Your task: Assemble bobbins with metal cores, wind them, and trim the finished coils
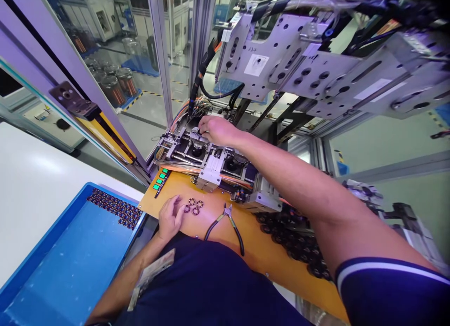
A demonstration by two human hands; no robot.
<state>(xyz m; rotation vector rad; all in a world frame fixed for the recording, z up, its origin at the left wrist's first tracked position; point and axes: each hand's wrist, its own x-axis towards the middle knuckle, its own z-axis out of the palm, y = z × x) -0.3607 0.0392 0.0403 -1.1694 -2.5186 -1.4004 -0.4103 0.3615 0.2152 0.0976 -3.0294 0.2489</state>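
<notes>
Small dark rings with coppery segments (195,211) lie in a loose cluster on the orange work surface (253,241). Beside them rests my left hand (170,218), its fingers loosely curved and apart, one fingertip close to or touching the nearest ring (187,208). My right hand (216,129) reaches across to the machine's fixture (197,145), which has metal blocks and rods. Its fingers are pinched together at the top of the fixture; whatever they hold is hidden. A pair of cutting pliers (227,218) with dark handles lies to the right of the rings, jaws spread.
A blue tray (70,269) at left holds many more rings (114,208). Green-lit buttons (160,178) sit on the surface's left edge. Black round parts (298,244) line the right side. Metal machine plates (274,58) hang overhead; an aluminium post (160,49) stands at left.
</notes>
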